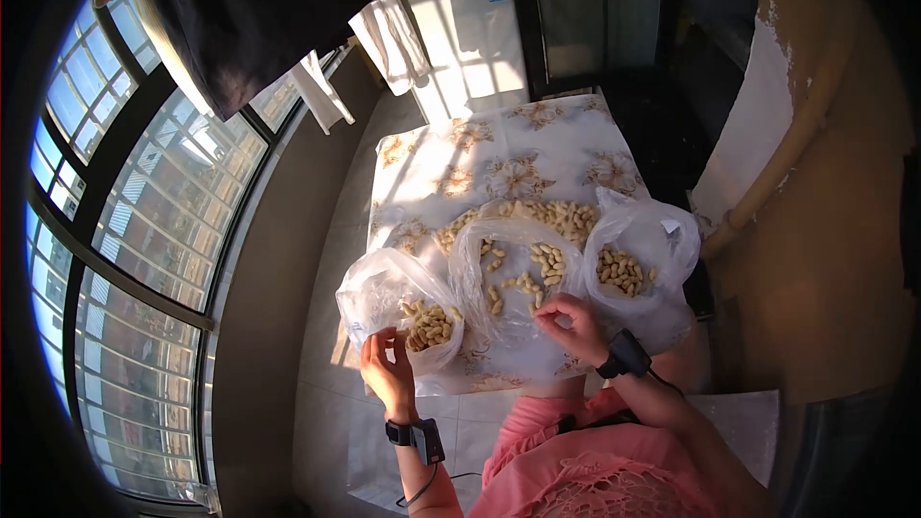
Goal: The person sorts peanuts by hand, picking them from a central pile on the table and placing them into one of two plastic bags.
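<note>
My left hand [387, 374] is at the near rim of the left clear plastic bag [369, 286], its thumb and fingers bent together. Whether a peanut is between the fingertips is too small to tell. A heap of unshelled peanuts [429, 328] lies in that bag. Over the near side of the middle plastic bag [468, 278] is my right hand [574, 328], fingertips pinched close to some peanuts [523, 284]; what they hold, if anything, I cannot make out. Peanuts [622, 272] also fill part of the right plastic bag [676, 230].
Behind the bags, more peanuts [566, 219] spread across the table with its flowered cloth [489, 134]. Dark cloth [259, 19] hangs overhead at the left. Barred windows [173, 201] line the left, and a pipe [767, 173] runs along the right wall.
</note>
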Demonstrator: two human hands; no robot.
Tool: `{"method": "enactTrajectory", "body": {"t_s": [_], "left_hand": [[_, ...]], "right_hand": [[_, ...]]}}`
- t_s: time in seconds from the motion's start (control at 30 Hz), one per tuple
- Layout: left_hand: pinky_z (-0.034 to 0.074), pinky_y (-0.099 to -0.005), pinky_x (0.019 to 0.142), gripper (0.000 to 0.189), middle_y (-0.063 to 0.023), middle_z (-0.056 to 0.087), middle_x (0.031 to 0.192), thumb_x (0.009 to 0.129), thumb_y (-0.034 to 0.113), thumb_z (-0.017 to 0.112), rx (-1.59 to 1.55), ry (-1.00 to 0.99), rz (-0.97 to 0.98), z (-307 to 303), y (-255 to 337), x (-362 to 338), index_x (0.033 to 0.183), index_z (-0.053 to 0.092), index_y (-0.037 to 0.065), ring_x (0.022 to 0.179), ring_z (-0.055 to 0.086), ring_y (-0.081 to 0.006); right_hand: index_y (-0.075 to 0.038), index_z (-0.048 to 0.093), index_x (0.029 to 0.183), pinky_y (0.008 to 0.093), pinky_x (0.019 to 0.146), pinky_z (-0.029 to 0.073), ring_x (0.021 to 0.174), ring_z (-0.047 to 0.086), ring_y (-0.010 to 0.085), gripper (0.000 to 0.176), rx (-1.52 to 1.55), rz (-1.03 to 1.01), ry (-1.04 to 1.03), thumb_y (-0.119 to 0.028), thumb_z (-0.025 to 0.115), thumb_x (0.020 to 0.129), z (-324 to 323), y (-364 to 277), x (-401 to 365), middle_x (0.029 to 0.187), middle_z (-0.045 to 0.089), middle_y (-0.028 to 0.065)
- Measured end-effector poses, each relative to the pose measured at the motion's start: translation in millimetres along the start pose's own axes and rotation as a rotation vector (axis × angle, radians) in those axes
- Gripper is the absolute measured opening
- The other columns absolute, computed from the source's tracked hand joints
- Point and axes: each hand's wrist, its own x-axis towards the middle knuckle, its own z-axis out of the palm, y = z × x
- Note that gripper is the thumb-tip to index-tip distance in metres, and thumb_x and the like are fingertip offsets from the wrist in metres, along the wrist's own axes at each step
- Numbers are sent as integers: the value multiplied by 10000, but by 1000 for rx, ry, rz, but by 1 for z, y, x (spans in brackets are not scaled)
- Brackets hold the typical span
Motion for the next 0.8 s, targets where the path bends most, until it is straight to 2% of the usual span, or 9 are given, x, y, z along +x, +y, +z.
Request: {"method": "enactTrajectory", "body": {"t_s": [0.03,0.07,0.17,0.27,0.4,0.53,0.7,0.73,0.8], "left_hand": [[508,-361,717,90,-68,682,819,815,42,727,43,3,13,-1,6,3,896,688,53,728,642,-224],[514,-365,736,181,-83,674,908,805,26,728,46,-70,-20,0,1,5,977,676,52,784,642,-248],[510,-385,804,419,-123,562,1203,800,-15,706,21,9,144,7,2,6,1193,590,73,1019,599,-294],[499,-378,806,411,-120,554,1219,806,-30,692,-19,58,121,5,21,3,1190,588,70,1054,590,-281],[499,-312,688,254,-101,630,1056,827,-44,697,-309,-58,194,15,62,-24,1064,645,32,847,620,-212],[505,-287,609,121,-98,681,898,844,-21,713,-513,-408,194,37,100,-68,955,675,11,650,617,-166],[526,-283,610,104,-96,710,876,878,57,711,-573,-774,105,60,109,-98,968,693,9,650,666,-159],[526,-283,610,104,-96,710,876,878,57,711,-575,-772,106,64,108,-100,968,693,9,650,666,-159],[534,-284,641,129,-100,714,879,918,75,671,-686,-911,-66,73,108,-103,1018,680,-7,693,680,-155]], "right_hand": [[3,690,939,266,708,525,779,663,138,95,-12,18,31,-32,718,855,0,0,-1,869,660,62],[-2,685,944,270,710,528,779,668,145,113,-31,-40,32,-32,729,844,0,1,-1,874,665,65],[-15,677,947,279,713,532,778,675,159,144,-73,-112,57,-30,747,822,0,-2,0,881,676,68],[-27,682,972,286,775,524,825,667,159,161,-84,-94,59,-11,742,823,-1,-5,-2,928,687,70],[-32,675,950,269,713,541,802,678,149,143,-87,-143,136,-1,738,825,5,-5,-2,922,691,64],[-37,669,930,248,660,554,758,685,139,125,16,-109,234,16,726,832,7,-5,-4,903,690,59],[-26,666,936,248,659,560,756,684,135,122,-77,-138,161,7,731,838,1,-32,4,895,681,59],[-25,667,938,249,657,561,753,684,134,123,-52,-144,130,6,731,839,1,-38,8,888,677,60],[-16,667,938,247,662,564,757,681,123,103,-47,-162,117,-7,726,854,1,-46,13,889,683,60]]}}
